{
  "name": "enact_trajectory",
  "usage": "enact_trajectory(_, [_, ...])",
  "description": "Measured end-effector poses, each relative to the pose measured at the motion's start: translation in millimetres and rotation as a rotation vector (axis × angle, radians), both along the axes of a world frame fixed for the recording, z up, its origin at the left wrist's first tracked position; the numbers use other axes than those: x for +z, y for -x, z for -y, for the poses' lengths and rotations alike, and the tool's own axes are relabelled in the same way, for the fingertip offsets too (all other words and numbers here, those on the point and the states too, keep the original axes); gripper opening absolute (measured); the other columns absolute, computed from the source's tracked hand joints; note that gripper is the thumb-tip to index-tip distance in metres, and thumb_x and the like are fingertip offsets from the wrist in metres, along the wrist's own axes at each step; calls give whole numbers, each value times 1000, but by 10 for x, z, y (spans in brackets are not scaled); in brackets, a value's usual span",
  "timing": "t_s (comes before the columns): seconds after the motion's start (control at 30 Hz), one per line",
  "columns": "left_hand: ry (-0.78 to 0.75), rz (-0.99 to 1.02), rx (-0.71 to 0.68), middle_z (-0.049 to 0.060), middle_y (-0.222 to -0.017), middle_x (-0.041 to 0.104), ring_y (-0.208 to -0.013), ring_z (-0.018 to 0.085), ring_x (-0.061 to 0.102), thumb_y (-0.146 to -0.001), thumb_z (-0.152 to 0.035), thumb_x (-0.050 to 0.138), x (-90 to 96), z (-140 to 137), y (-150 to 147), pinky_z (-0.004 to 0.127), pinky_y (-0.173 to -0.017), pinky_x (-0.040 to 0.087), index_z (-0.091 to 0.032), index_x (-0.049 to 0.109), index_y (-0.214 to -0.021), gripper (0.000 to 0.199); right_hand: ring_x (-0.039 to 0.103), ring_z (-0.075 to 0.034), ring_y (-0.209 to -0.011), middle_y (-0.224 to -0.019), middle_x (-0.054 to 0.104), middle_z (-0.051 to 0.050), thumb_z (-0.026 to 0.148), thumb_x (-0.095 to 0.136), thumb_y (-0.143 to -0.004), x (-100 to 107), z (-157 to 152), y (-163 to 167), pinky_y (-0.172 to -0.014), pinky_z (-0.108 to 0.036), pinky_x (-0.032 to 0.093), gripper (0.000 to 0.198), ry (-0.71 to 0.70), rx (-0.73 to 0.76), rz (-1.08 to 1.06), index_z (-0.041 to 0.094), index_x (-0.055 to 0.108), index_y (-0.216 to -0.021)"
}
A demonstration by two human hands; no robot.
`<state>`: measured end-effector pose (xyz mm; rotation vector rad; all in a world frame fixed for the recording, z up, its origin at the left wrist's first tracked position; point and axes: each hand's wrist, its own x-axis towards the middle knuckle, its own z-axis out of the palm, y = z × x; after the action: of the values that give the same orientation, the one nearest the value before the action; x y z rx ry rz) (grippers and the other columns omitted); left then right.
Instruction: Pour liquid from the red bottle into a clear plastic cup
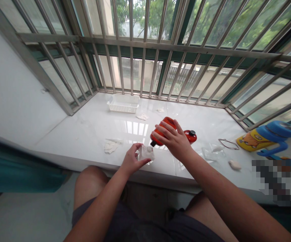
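My right hand (174, 139) is wrapped round an orange-red bottle (167, 121), tilted so its black nozzle (153, 144) points down to the left. Just below that nozzle, my left hand (132, 159) grips a small clear container (146, 154) between thumb and fingers, close to the sill's front edge. The nozzle is beside the container's round opening; whether they touch, or any liquid flows, I cannot tell. A second red bottle (191, 137) with a black cap stands behind my right wrist, partly hidden.
On the white sill (85, 134) are a white perforated basket (123, 107), crumpled tissue (112, 146), more tissue (142, 117), clear plastic bags (214, 151), a thin loop of cord (228, 144), a pale lump (234, 164) and a yellow-blue flask (263, 136). Metal bars (145, 47) line the window behind.
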<state>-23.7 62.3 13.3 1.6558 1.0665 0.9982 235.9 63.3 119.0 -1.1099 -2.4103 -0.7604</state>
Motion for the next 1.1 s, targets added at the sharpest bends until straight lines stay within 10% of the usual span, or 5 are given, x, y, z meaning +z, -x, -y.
enact_trajectory(1.1, [8, 43, 13, 10, -126, 67, -119, 30, 68, -70, -52, 94, -52, -4, -13, 38, -85, 61, -24, 54, -123, 72, 48, -31, -153, -156, 62, -5, 0, 62, -94, 134, 14, 81, -134, -68, 23, 58, 6, 18, 46, 32, 62, -142])
